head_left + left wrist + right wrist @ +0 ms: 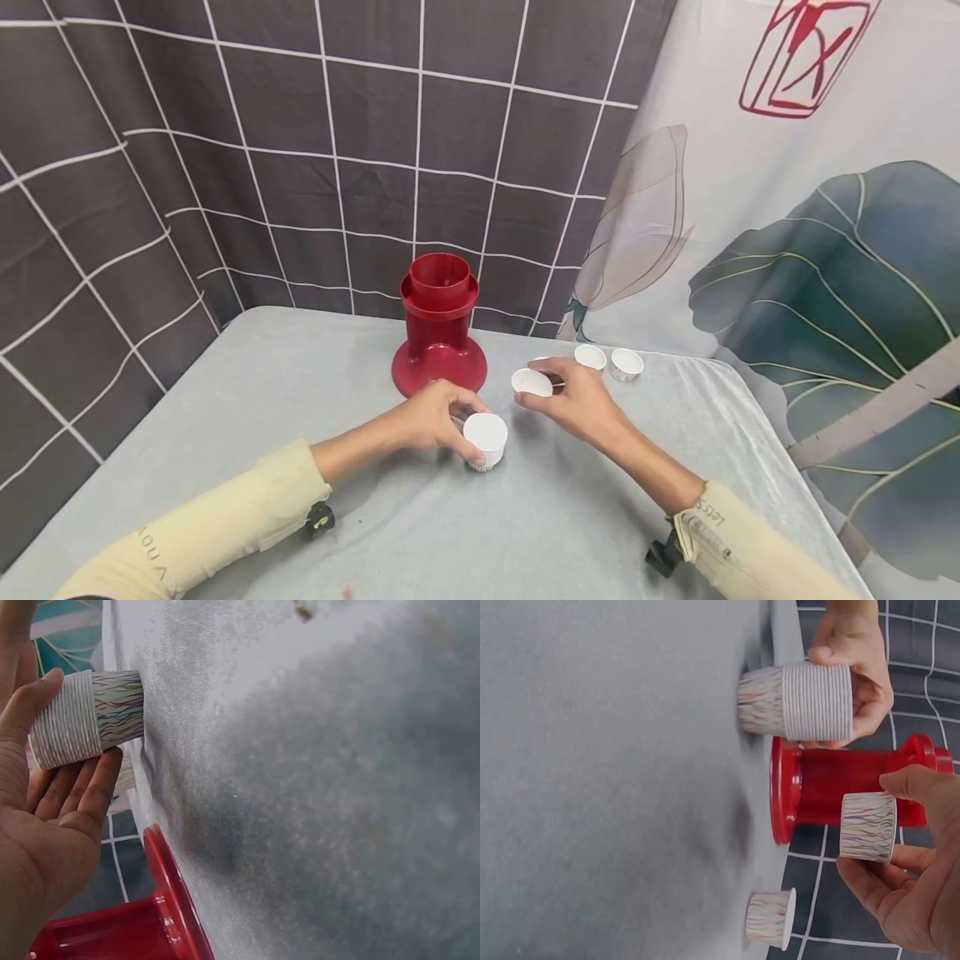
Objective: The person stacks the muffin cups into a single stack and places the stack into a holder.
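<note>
Near the middle of the table, my left hand (438,417) grips a stack of paper baking cups (486,440) around its ribbed, nested rims. The stack stands upright, its streak-patterned base right at the cloth in the left wrist view. My right hand (581,404) pinches a single paper cup (868,826) by its side between thumb and fingers. That cup is upright, mouth up, and held above the table to the right of the stack. Behind the hands stands a red plastic tube-shaped stand (438,329) with a wide round base.
Two paper cups, a nearer-in one (590,357) and an outer one (626,364), stand at the table's back right edge. Another white rim shows partly hidden behind the right hand. Pale cloth (420,533) covers the table; a dark grid-patterned curtain (300,167) hangs behind it.
</note>
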Demonstrator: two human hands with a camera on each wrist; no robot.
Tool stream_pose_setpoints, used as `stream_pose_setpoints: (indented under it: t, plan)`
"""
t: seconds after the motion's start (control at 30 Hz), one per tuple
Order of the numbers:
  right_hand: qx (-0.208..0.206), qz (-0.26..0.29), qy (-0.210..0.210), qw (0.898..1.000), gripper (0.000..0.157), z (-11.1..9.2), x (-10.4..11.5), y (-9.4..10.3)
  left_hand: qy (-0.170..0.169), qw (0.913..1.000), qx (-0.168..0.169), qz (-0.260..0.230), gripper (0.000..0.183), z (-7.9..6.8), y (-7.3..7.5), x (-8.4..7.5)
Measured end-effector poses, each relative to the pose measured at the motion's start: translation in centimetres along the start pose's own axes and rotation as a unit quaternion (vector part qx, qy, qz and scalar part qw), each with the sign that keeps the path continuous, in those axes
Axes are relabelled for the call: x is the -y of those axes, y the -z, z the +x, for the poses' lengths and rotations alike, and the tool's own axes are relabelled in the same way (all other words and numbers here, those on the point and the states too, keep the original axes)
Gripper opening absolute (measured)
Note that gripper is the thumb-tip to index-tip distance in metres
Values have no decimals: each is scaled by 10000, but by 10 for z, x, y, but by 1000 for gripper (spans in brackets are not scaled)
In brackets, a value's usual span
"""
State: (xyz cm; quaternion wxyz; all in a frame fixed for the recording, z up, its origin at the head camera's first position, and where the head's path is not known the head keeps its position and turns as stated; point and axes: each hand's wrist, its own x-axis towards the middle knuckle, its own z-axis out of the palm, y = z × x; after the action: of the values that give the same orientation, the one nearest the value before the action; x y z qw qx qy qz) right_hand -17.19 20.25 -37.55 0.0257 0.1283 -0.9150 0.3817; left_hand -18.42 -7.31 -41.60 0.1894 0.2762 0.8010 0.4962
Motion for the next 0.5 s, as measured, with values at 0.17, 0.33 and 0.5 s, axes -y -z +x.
stream_pose_setpoints:
  t: [0.17, 0.33, 0.5]
  plan:
    - [107, 186, 41, 9998, 54, -3, 5, -4, 5, 10000, -23, 86, 48, 1, 0, 1]
    - [153, 357, 161, 9991, 53, -6, 11, -8, 22, 9999, -25, 132, 47, 1, -1, 1]
    - [221, 598, 226, 9977, 51, -9, 17, -12, 35, 9999, -15, 120, 48, 1, -1, 1]
